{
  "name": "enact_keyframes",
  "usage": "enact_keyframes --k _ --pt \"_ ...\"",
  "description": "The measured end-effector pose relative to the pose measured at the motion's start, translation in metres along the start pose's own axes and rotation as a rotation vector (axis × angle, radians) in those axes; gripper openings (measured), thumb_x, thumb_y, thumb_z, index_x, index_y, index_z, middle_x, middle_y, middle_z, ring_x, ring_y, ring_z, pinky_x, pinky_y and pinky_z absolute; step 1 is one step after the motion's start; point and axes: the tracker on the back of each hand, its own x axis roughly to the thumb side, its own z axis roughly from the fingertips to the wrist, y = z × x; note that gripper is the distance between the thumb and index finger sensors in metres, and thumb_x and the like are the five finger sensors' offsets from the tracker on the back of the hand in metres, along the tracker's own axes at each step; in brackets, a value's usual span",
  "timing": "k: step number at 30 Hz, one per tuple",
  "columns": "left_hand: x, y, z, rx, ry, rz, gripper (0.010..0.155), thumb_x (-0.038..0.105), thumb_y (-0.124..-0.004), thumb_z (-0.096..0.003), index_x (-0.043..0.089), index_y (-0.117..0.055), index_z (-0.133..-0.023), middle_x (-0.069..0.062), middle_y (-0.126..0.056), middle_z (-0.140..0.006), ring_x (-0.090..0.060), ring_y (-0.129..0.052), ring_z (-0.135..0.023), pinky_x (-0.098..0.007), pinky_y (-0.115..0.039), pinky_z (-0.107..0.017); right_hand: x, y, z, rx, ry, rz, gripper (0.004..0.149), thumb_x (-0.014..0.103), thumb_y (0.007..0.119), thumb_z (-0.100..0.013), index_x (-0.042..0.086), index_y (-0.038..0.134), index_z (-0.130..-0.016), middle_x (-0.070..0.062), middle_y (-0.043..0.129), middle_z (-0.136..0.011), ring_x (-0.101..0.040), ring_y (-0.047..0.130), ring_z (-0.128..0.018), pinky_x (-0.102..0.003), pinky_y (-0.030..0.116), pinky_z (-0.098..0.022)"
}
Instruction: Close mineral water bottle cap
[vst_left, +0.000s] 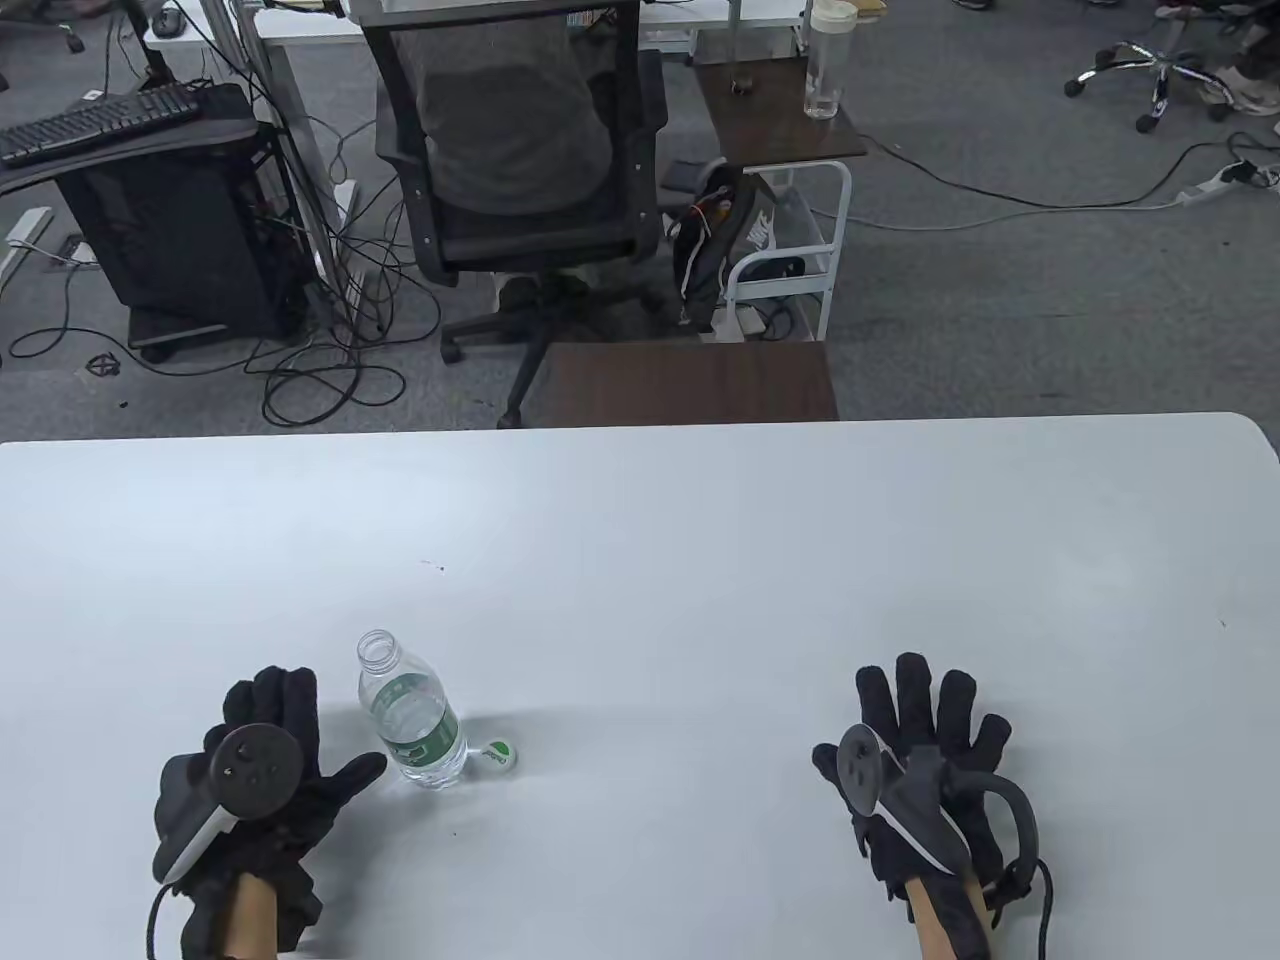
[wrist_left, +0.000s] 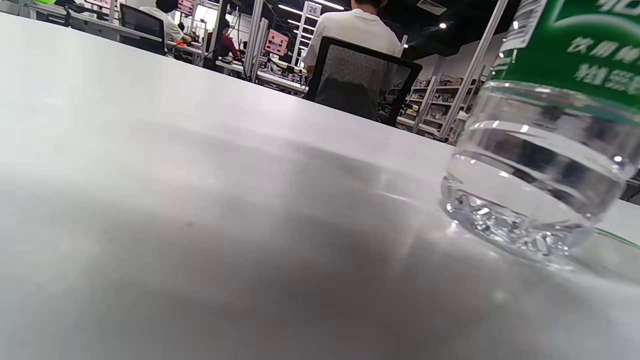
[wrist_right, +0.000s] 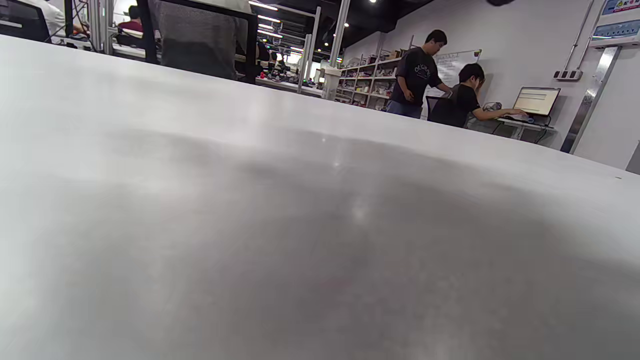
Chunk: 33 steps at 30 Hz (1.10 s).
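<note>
Still unstarted: bottle uncapped, cap just right of left hand; both hands' fingers spread flat, holding nothing.

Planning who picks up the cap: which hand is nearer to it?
Left. The left hand rests just beyond the bottle from the cap; the right hand lies flat far across the table.

a smooth pale grey desk is seen filling most of the frame, crossed by a broad dark shadow. beyond its far edge, two dark-shirted people are seen beside an open laptop.
</note>
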Motion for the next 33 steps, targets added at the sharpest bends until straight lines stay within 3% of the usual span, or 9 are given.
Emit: enact_keyframes --k 23,29,33 --pt "0.003 -0.004 0.003 -0.008 -0.013 0.057 0.11 0.079 -0.062 -0.0376 0.014 -0.02 -0.116 -0.025 -0.014 -0.117 -0.057 -0.014 -0.106 -0.07 -0.025 -0.073 0.007 0.002 0.001 -0.012 0.008 0.086 0.083 0.073 0.054 -0.045 0.035 0.029 -0.114 -0.011 0.02 -0.121 -0.047 0.024 -0.111 -0.071 0.038 -0.075" --pt "0.009 -0.007 0.001 -0.078 -0.018 0.104 0.104 0.073 -0.072 -0.0431 0.013 -0.027 -0.116 -0.026 -0.022 -0.118 -0.06 -0.025 -0.106 -0.069 -0.032 -0.073 0.008 0.004 0.0 0.01 0.011 0.105 0.083 0.073 0.054 -0.046 0.035 0.028 -0.114 -0.013 0.019 -0.121 -0.047 0.023 -0.111 -0.07 0.038 -0.075" --pt "0.018 -0.002 0.001 -0.02 -0.087 0.25 0.108 0.069 -0.079 -0.0423 0.012 -0.024 -0.116 -0.027 -0.026 -0.118 -0.062 -0.034 -0.106 -0.071 -0.035 -0.073 0.009 0.004 0.001 0.016 0.009 0.109 0.083 0.073 0.055 -0.046 0.035 0.028 -0.114 -0.012 0.019 -0.121 -0.047 0.023 -0.111 -0.07 0.038 -0.075"
